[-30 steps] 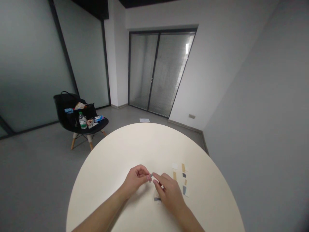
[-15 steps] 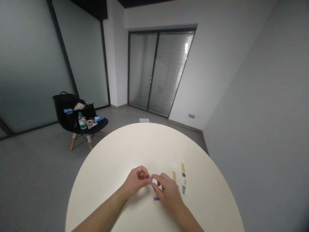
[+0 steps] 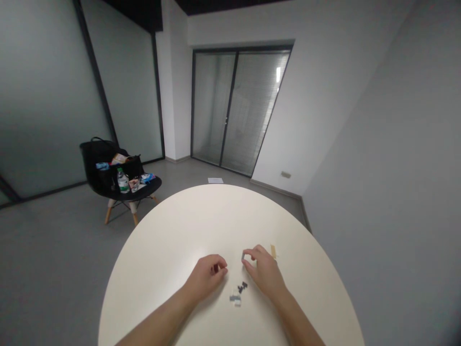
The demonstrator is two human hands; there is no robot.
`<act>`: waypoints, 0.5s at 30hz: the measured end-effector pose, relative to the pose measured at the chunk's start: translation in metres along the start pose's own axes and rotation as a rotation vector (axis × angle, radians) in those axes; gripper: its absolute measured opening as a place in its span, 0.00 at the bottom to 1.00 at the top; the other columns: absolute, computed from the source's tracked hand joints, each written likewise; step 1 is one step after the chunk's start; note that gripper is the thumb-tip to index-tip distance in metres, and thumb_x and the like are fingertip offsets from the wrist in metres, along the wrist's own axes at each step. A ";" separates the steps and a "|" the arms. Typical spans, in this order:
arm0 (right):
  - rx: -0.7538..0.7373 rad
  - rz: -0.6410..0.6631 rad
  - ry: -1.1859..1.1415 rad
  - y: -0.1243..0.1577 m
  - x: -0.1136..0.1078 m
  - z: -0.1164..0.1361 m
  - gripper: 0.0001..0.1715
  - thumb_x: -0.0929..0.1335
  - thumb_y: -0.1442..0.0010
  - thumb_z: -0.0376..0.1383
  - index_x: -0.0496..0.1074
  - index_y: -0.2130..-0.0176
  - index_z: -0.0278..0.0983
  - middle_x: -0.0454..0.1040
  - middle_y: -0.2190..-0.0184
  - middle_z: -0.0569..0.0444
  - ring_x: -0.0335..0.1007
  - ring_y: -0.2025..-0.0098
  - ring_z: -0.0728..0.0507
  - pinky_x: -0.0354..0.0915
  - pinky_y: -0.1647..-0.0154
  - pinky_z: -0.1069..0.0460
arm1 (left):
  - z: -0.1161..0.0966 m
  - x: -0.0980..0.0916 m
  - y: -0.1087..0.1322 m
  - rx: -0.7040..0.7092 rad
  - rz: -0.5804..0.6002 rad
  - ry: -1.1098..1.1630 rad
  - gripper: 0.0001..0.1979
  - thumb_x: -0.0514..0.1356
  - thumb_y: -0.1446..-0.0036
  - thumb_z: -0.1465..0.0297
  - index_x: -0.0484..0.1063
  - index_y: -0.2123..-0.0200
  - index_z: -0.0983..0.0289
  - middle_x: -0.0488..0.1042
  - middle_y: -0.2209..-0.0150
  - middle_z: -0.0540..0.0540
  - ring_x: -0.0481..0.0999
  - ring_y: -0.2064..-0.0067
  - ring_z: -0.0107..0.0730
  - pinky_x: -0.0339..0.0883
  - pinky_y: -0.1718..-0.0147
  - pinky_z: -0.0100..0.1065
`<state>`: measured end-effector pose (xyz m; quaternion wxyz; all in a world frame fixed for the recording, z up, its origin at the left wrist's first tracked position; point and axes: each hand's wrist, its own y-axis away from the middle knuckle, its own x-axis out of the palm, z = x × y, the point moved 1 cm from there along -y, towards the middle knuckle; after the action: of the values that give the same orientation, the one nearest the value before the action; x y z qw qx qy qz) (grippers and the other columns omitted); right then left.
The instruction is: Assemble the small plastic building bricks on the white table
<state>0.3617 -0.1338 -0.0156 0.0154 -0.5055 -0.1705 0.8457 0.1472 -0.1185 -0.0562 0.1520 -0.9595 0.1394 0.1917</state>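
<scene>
At the centre of the view, on a round cream surface (image 3: 169,230): left hand (image 3: 206,277) — grip curled inward, fingers nearly closed, a dark speck (image 3: 215,268) showing between them, too small to tell whether held. Right hand (image 3: 262,271) — grip clenched in a pinch, a small grey piece (image 3: 242,257) between the tips of thumb and forefinger. Just below and between both hands, a small cluster of dark fragments (image 3: 242,287); nearer the body, a grey-and-white piece (image 3: 235,299). Just beside the right hand's knuckles, a tan strip (image 3: 273,251) flat on the surface. Beyond the far edge, on the grey floor (image 3: 54,250), a sheet of paper (image 3: 215,180); at far left, a black chair (image 3: 153,183) on wooden legs, carrying a black bag (image 3: 103,156) and a water bottle (image 3: 123,181); at the back, a glass sliding door with blinds (image 3: 237,113).
</scene>
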 end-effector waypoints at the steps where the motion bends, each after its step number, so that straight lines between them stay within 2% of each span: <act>1: 0.044 0.012 0.036 -0.004 -0.002 -0.007 0.12 0.68 0.41 0.34 0.79 0.57 0.40 0.74 0.65 0.53 0.72 0.64 0.45 0.66 0.59 0.51 | -0.002 -0.001 0.000 0.046 -0.001 -0.097 0.05 0.61 0.45 0.72 0.79 0.66 0.62 0.77 0.69 0.54 0.73 0.65 0.36 0.64 0.63 0.34; 3: 0.122 0.046 0.115 -0.011 -0.003 -0.019 0.12 0.69 0.42 0.34 0.80 0.59 0.41 0.75 0.65 0.53 0.73 0.64 0.45 0.65 0.60 0.52 | -0.004 -0.004 0.001 0.107 0.019 -0.235 0.10 0.62 0.45 0.71 0.80 0.59 0.60 0.78 0.63 0.56 0.74 0.59 0.40 0.64 0.56 0.38; 5: 0.183 0.078 0.181 -0.018 -0.002 -0.026 0.12 0.69 0.43 0.35 0.81 0.59 0.42 0.76 0.64 0.52 0.73 0.63 0.44 0.64 0.60 0.52 | -0.005 -0.005 0.000 0.121 0.060 -0.333 0.13 0.64 0.45 0.70 0.80 0.55 0.58 0.78 0.60 0.57 0.73 0.57 0.43 0.63 0.55 0.40; 10: 0.258 0.122 0.223 -0.033 0.003 -0.033 0.15 0.67 0.41 0.36 0.82 0.57 0.40 0.80 0.59 0.47 0.76 0.57 0.41 0.65 0.54 0.51 | -0.009 -0.003 -0.002 0.126 0.131 -0.450 0.05 0.64 0.44 0.70 0.80 0.66 0.59 0.77 0.63 0.56 0.72 0.59 0.42 0.61 0.57 0.39; 15: 0.284 0.130 0.215 -0.041 0.005 -0.038 0.16 0.67 0.41 0.36 0.82 0.57 0.40 0.81 0.56 0.47 0.76 0.51 0.38 0.65 0.50 0.49 | -0.009 -0.004 -0.002 0.099 0.111 -0.405 0.06 0.61 0.44 0.73 0.80 0.67 0.60 0.77 0.65 0.56 0.72 0.59 0.41 0.62 0.57 0.38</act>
<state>0.3857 -0.0836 -0.0233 0.0499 -0.5958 -0.0137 0.8014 0.1473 -0.1190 -0.0456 0.2128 -0.8837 0.1677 0.3815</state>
